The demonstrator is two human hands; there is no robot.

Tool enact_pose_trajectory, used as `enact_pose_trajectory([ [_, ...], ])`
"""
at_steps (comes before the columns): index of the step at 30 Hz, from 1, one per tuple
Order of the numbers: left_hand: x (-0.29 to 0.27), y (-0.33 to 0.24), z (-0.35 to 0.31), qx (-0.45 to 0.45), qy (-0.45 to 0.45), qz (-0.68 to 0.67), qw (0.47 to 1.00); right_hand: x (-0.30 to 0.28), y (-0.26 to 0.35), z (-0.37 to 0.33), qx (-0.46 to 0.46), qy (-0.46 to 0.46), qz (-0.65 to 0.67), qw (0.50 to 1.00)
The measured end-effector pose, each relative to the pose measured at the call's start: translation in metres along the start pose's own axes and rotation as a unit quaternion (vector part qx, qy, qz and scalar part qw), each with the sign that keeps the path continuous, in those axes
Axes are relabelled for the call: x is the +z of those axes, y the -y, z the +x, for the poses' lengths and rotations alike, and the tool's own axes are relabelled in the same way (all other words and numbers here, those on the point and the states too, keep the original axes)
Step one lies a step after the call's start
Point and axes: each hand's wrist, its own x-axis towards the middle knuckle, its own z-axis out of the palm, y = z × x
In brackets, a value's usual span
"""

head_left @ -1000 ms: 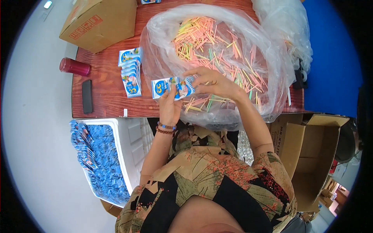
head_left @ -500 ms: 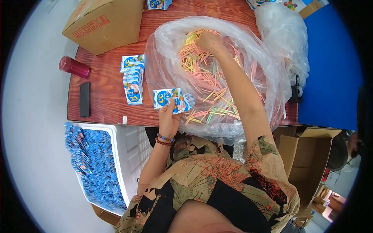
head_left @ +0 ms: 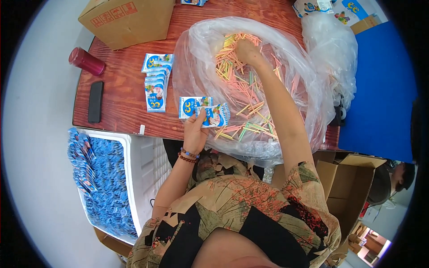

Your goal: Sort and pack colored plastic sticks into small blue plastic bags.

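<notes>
My left hand (head_left: 195, 134) is closed on small blue-and-white sachets (head_left: 212, 117), which fan out between thumb and fingers over the near left edge of a clear plastic bag (head_left: 196, 85). Inside that wide-open bag lie many thin candy-like sticks (head_left: 232, 67) in pink, yellow and green. My right hand (head_left: 248, 53) reaches into the far part of the stick heap, knuckles up. Its fingertips are hidden, so I cannot see what they hold. Left of the bag, an overlapping row of similar sachets (head_left: 155, 91) rests on the reddish wooden table (head_left: 125, 89).
A cardboard box (head_left: 129, 22) stands at the far left. Near it are a dark red cylinder (head_left: 87, 61) and a black oblong object (head_left: 95, 102). A white foam box (head_left: 129, 178) full of blue sachets sits below left; an open carton (head_left: 351, 187) stands right. Another plastic bag (head_left: 328, 44) lies far right.
The whole view has shifted slightly. In my left hand the front sachet has turned a little straighter against the one behind. My right hand stays in the far part of the stick heap.
</notes>
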Motion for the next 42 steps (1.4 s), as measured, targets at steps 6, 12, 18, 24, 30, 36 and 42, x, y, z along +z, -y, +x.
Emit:
enact_pose_trajectory([
  [6,-0.004,0.001,0.001,-0.002,0.005,0.005,1.000,0.012,-0.025,-0.007,-0.033,-0.043,0.232,0.971],
  [12,-0.001,0.006,0.001,0.004,0.020,0.013,1.000,0.018,-0.047,-0.022,-0.054,-0.135,0.456,0.878],
  [18,-0.004,0.003,-0.002,0.015,0.017,0.004,1.000,0.010,-0.015,-0.085,-0.079,-0.141,0.654,0.739],
  [24,-0.005,0.005,0.002,0.018,0.030,0.005,0.999,0.053,-0.024,-0.105,-0.050,-0.152,0.488,0.858],
  [30,-0.003,0.001,-0.001,0.013,0.021,0.027,0.999,0.045,-0.020,-0.112,-0.056,-0.111,0.503,0.855],
  [36,-0.011,0.001,0.003,0.006,0.029,0.025,0.999,0.040,-0.020,-0.120,-0.053,-0.110,0.830,0.544],
  [42,-0.006,-0.002,0.003,0.014,0.023,0.018,0.999,0.025,-0.019,-0.137,-0.030,-0.046,0.877,0.477],
])
